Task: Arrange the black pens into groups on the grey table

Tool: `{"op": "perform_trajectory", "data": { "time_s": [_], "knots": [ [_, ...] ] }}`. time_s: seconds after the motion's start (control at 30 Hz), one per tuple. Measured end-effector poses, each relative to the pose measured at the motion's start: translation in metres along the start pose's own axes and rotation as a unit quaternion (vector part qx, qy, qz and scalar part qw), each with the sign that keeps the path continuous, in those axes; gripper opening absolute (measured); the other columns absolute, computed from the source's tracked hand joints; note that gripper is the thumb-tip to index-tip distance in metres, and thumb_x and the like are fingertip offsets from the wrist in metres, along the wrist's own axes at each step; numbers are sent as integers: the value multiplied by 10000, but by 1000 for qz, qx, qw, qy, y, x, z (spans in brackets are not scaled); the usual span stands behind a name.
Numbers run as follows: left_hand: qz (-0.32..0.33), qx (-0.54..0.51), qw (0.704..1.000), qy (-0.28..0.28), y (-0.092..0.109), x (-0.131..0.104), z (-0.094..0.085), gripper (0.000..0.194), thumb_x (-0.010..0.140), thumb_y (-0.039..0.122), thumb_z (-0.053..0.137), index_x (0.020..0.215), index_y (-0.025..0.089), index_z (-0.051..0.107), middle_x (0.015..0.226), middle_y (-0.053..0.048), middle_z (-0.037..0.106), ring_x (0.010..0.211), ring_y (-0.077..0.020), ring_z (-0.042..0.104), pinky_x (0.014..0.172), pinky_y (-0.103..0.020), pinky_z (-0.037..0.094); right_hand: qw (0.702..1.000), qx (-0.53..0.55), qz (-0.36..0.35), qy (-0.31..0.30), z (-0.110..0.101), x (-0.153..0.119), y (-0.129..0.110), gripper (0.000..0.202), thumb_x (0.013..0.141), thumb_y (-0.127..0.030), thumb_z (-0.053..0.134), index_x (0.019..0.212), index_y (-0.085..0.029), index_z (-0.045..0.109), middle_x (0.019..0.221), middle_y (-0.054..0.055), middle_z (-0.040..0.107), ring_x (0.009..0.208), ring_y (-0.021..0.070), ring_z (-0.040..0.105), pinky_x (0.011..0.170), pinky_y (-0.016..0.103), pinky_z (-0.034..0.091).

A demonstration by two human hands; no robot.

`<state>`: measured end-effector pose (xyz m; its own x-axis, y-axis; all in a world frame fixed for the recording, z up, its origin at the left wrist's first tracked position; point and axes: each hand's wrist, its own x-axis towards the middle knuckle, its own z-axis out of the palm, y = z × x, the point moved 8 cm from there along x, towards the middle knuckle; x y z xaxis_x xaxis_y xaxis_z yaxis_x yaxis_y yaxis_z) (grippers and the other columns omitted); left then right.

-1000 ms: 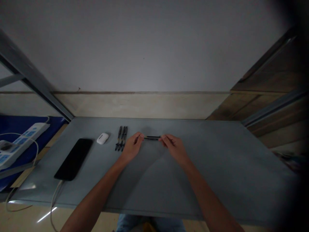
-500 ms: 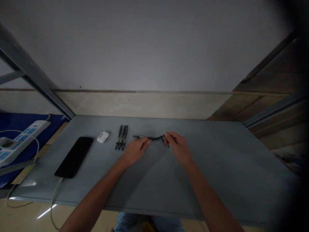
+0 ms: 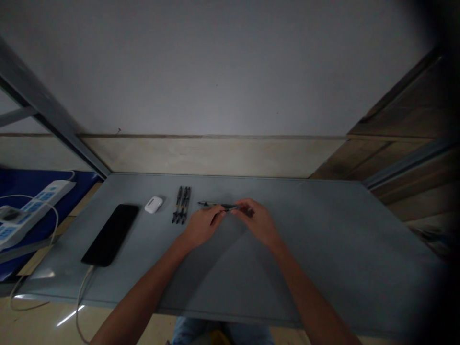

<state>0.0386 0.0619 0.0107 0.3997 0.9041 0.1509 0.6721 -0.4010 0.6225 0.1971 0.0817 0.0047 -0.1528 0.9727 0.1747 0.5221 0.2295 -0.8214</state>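
Between my hands, over the grey table (image 3: 323,230), is a thin dark pen (image 3: 230,208). My left hand (image 3: 201,225) pinches its left end, and the fingertips of my right hand (image 3: 257,219) close on its right end. Just behind it, another thin dark pen part (image 3: 206,203) lies on the table, partly hidden by my left hand. Three dark pens (image 3: 181,205) lie side by side to the left of my left hand.
A white earphone case (image 3: 154,204) and a black phone (image 3: 110,235) with a cable lie on the left of the table. Beyond the table's left edge, a white power strip (image 3: 36,211) rests on a blue surface. A wall stands behind.
My right hand has moved left, closer to my left hand, and its fingertips now meet the pen near the left fingertips. My left hand has barely moved.
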Motion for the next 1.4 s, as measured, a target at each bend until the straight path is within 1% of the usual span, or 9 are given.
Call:
{"op": "perform_trajectory", "data": {
  "time_s": [0.1,0.27,0.4,0.5,0.6,0.73,0.97,1.17,1.4],
  "knots": [
    [-18,11,1000,6,-3,0,-1,294,968,352,374,1084,232,616,930,-49,696,802,-192,647,726,-270,444,989,-125,-13,73,-16,3,15,274,756,-409,670,928,-198,647,857,76,646,819,231,585,781,382,453],
    [-28,32,999,10,-6,1,-1,311,966,371,371,1078,227,622,918,-52,700,814,-197,646,729,-273,449,979,-188,-27,79,-19,4,30,156,755,-373,661,742,-223,624,779,60,638,791,237,591,791,401,454],
    [-17,35,999,16,-4,1,0,300,965,367,377,1060,232,628,907,-47,702,788,-191,645,712,-269,448,986,-117,36,114,-28,2,28,134,809,-347,595,772,-220,608,719,64,638,683,218,598,679,360,460],
    [-10,36,999,16,-2,1,0,290,964,354,384,1053,227,630,930,-49,701,801,-189,643,724,-268,446,994,29,56,91,-27,4,21,201,799,-380,611,885,-199,631,785,62,659,711,200,606,682,333,461],
    [-11,34,999,9,-2,1,1,292,962,347,386,1054,222,633,927,-53,700,770,-187,639,714,-271,442,980,163,72,94,-26,5,20,279,777,-394,630,956,-180,641,704,29,621,660,173,571,638,305,446],
    [-16,26,999,14,-3,1,0,282,952,347,406,1045,223,642,890,-54,700,725,-190,630,685,-274,436,958,261,73,96,-24,6,23,191,762,-327,610,880,-180,639,591,-17,528,576,141,497,574,281,396],
    [-9,22,1000,19,0,0,-2,269,953,327,410,1040,226,643,921,-53,702,787,-192,643,713,-272,450,972,213,72,66,-19,4,14,163,747,-331,581,830,-200,631,551,-34,478,538,136,459,548,277,355],
    [3,51,999,16,3,0,-3,268,965,322,391,1044,224,628,927,-29,703,788,-171,653,705,-254,469,964,241,75,84,-21,4,17,132,736,-291,588,808,-194,640,538,-40,472,535,126,450,532,264,331],
    [1,82,997,8,2,0,-1,266,968,324,389,1050,220,620,909,-27,702,776,-169,659,701,-258,477,973,210,83,49,-15,3,13,136,748,-272,575,835,-193,645,545,-42,474,532,123,439,522,255,316]
  ]
}}
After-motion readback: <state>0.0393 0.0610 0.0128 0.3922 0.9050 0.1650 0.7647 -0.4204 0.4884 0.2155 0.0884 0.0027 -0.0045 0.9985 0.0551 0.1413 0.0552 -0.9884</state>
